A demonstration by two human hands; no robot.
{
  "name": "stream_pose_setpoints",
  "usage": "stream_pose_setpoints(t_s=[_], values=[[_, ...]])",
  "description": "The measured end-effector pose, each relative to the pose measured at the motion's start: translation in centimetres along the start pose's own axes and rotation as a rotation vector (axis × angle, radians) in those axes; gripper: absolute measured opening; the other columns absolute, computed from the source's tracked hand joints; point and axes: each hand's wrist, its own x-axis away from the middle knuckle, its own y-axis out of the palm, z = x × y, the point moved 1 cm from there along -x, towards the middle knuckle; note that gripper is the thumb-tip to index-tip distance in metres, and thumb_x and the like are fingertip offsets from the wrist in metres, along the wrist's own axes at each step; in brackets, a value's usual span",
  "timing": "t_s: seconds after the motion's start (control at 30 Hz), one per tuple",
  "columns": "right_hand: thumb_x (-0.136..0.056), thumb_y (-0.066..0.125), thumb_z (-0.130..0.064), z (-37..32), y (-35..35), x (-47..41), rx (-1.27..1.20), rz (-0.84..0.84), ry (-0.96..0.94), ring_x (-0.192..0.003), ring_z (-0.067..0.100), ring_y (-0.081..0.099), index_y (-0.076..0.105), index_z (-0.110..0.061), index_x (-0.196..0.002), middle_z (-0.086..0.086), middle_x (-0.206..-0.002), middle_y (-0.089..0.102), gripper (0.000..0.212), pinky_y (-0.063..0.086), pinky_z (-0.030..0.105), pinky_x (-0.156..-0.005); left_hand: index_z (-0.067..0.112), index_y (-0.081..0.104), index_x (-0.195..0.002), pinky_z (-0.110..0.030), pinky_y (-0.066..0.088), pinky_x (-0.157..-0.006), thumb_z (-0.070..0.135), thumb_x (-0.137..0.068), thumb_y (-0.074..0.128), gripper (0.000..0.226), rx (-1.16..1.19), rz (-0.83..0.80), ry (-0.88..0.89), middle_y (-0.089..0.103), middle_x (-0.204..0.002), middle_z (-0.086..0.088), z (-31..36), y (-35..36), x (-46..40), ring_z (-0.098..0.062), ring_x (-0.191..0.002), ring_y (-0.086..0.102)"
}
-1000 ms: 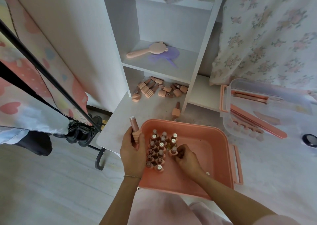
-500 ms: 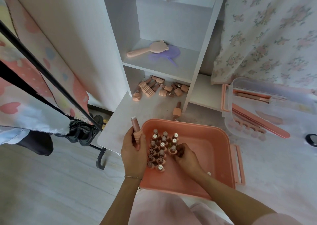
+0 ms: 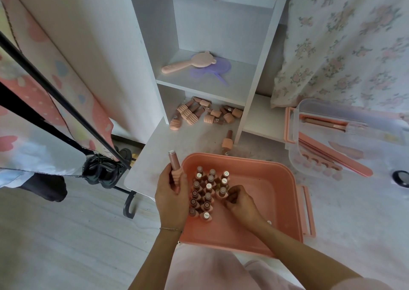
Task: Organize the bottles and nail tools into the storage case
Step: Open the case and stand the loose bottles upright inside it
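Note:
A pink storage case (image 3: 265, 201) sits open in front of me on a white surface. Several small nail polish bottles (image 3: 208, 190) stand upright in rows in its left part. My left hand (image 3: 171, 199) rests at the case's left rim, shut on a pink ribbed-cap bottle (image 3: 174, 168) that points up. My right hand (image 3: 240, 203) is inside the case, its fingers closed on the bottle (image 3: 222, 193) at the right edge of the cluster. More bottles (image 3: 199, 114) lie loose on the low shelf behind. One lone bottle (image 3: 228, 140) lies just beyond the case.
A clear tray (image 3: 332, 139) with pink files and nail tools stands at the right. A pink hand mirror (image 3: 188, 65) and a purple one lie on the middle shelf. A black clothes rack (image 3: 66, 104) with hanging fabric is at the left, a floral curtain (image 3: 345, 42) at back right.
Almost nothing has moved. My right hand stays on the bottle at the right of the cluster, my left hand holds its bottle in the same spot.

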Motion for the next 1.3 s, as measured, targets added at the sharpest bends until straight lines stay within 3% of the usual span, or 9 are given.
stream_pose_setpoints(t_s=[0.23, 0.33, 0.47, 0.6, 0.77, 0.9, 0.97, 1.07, 1.3], values=[[-0.083, 0.060, -0.016, -0.6, -2.6, 0.5, 0.128, -0.054, 0.043, -0.081, 0.010, 0.053, 0.056, -0.018, -0.086, -0.008, -0.080, 0.057, 0.005, 0.036, 0.017, -0.067, 0.028, 0.056, -0.110, -0.008, 0.035, -0.070, 0.018, -0.086, 0.060, 0.027, -0.056, -0.064, 0.052, 0.051, -0.097, 0.016, 0.0, -0.3, 0.0, 0.010, -0.092, 0.050], [-0.085, 0.057, -0.012, -2.8, -3.8, 1.4, 0.018, -0.057, -0.024, -0.073, 0.011, 0.056, 0.055, -0.025, -0.073, -0.006, -0.072, 0.060, 0.018, 0.042, 0.020, -0.066, 0.031, 0.058, -0.105, -0.010, 0.034, -0.070, 0.015, -0.083, 0.062, 0.027, -0.108, -0.074, 0.102, 0.045, -0.097, 0.019, 0.1, -0.3, 0.3, 0.010, -0.091, 0.051], [-0.088, 0.056, -0.015, -6.8, -4.9, 2.9, -0.177, -0.102, -0.176, -0.062, 0.001, 0.059, 0.059, -0.022, -0.088, -0.005, -0.073, 0.065, 0.008, 0.048, 0.016, -0.064, 0.028, 0.057, -0.116, -0.007, 0.035, -0.075, 0.013, -0.080, 0.066, 0.040, -0.152, -0.169, 0.153, 0.051, -0.097, 0.024, -0.2, -0.3, 1.0, 0.010, -0.093, 0.052], [-0.087, 0.057, -0.013, -9.9, -5.4, 4.0, -0.323, -0.122, -0.305, -0.064, 0.009, 0.059, 0.057, -0.027, -0.102, -0.006, -0.076, 0.063, 0.020, 0.050, 0.022, -0.062, 0.032, 0.060, -0.102, -0.005, 0.042, -0.076, 0.015, -0.077, 0.067, 0.031, -0.149, -0.301, 0.287, 0.061, -0.097, 0.024, 0.2, -0.6, 1.4, 0.007, -0.090, 0.057], [-0.086, 0.057, -0.008, -10.6, -5.7, 4.5, -0.293, -0.084, -0.364, -0.059, 0.006, 0.057, 0.061, -0.024, -0.086, -0.007, -0.071, 0.062, 0.017, 0.049, 0.021, -0.058, 0.040, 0.057, -0.102, -0.006, 0.042, -0.080, 0.020, -0.072, 0.065, 0.037, -0.139, -0.407, 0.366, 0.062, -0.098, 0.023, 1.2, -1.0, 1.3, 0.007, -0.093, 0.057], [-0.079, 0.063, -0.020, -9.3, -6.5, 5.1, -0.280, -0.023, -0.349, -0.059, 0.005, 0.058, 0.062, -0.020, -0.080, -0.003, -0.069, 0.067, 0.001, 0.046, 0.020, -0.058, 0.035, 0.058, -0.106, -0.013, 0.043, -0.085, 0.032, -0.077, 0.064, 0.030, -0.179, -0.466, 0.436, 0.063, -0.102, 0.019, 1.9, -1.3, 1.0, 0.004, -0.098, 0.055], [-0.073, 0.064, -0.030, -8.1, -7.1, 5.2, -0.199, -0.003, -0.318, -0.059, 0.004, 0.053, 0.062, -0.022, -0.078, -0.002, -0.069, 0.064, 0.010, 0.043, 0.019, -0.057, 0.024, 0.063, -0.103, -0.021, 0.042, -0.088, 0.037, -0.079, 0.055, 0.028, -0.217, -0.380, 0.444, 0.064, -0.102, 0.011, 2.0, -1.4, 0.7, -0.002, -0.099, 0.054], [-0.075, 0.067, -0.026, -6.1, -7.4, 5.1, -0.016, 0.013, -0.315, -0.055, -0.001, 0.047, 0.060, -0.022, -0.074, -0.009, -0.063, 0.056, 0.008, 0.038, 0.012, -0.054, 0.013, 0.062, -0.107, -0.030, 0.036, -0.091, 0.026, -0.084, 0.055, 0.027, -0.342, -0.240, 0.322, 0.060, -0.110, -0.002, 1.3, -1.4, 0.0, -0.015, -0.104, 0.050], [-0.082, 0.065, -0.029, -2.4, -5.7, 4.0, 0.193, 0.030, -0.230, -0.064, -0.003, 0.051, 0.056, -0.022, -0.082, -0.012, -0.070, 0.056, 0.011, 0.039, 0.011, -0.060, 0.012, 0.032, -0.140, -0.022, 0.027, -0.095, 0.023, -0.097, 0.038, 0.045, -0.328, -0.338, -0.037, 0.042, -0.140, -0.008, -1.3, -0.6, -0.9, -0.023, -0.127, 0.041]])
